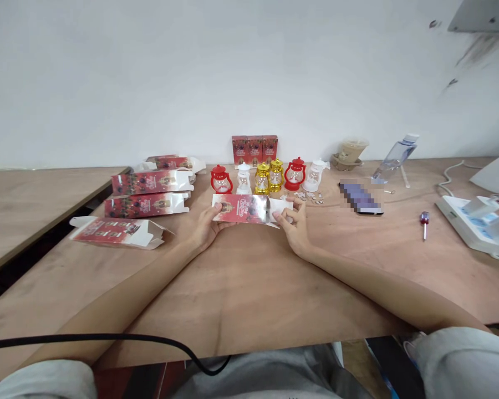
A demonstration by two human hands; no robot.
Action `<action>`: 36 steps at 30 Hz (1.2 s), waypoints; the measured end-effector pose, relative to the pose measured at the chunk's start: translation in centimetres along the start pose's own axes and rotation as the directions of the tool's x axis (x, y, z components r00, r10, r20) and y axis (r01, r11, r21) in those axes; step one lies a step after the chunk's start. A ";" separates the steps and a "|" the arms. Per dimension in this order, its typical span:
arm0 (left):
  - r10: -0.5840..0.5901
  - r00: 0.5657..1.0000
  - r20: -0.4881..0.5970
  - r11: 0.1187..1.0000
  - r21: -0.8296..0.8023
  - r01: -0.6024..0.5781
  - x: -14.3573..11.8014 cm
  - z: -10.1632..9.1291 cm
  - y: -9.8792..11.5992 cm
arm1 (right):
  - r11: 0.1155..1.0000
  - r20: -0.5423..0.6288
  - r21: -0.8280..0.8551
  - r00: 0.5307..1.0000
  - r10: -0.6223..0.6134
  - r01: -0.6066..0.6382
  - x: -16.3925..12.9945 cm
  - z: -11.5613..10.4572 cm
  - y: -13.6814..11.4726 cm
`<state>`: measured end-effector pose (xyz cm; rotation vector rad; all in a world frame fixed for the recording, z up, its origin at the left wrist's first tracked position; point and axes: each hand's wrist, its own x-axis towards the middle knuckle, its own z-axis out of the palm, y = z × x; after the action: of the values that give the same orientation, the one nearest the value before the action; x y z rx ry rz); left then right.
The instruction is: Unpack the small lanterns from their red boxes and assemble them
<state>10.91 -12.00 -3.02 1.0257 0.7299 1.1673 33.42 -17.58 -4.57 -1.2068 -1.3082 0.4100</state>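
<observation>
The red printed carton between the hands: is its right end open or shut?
Open: the red printed carton lies flat, its white flaps spread out under the right hand.

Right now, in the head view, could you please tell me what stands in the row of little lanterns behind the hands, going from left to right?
Red lantern → white lantern → gold lantern → second gold lantern → second red lantern → second white lantern.

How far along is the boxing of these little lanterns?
Early, by the look of it. Three closed red boxes stand at the wall. Both hands, left hand and right hand, hold one flat red carton lying on the table. Six lanterns stand unboxed behind it, and unfolded cartons lie stacked to the left.
</observation>
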 end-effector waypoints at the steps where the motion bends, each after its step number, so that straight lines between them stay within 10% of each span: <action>1: 0.006 1.000 0.002 1.000 0.006 -0.006 0.0 0.0 -0.1 | 1.000 0.011 -0.012 1.000 0.016 -0.016 0.0 0.1 0.1; 25: 0.035 0.987 0.157 0.999 0.034 -0.040 -0.2 0.2 0.0 | 0.998 -0.023 0.056 0.999 0.032 -0.031 1.5 -0.2 0.7; 36: -0.058 0.998 -0.039 0.979 -0.200 0.049 0.2 0.2 0.3 | 0.934 -0.046 0.294 0.973 0.226 -0.203 5.9 -3.1 -0.7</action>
<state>10.97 -11.88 -2.67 0.8109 0.6571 1.1937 37.61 -14.49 -0.39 -1.1093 -1.0101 0.6803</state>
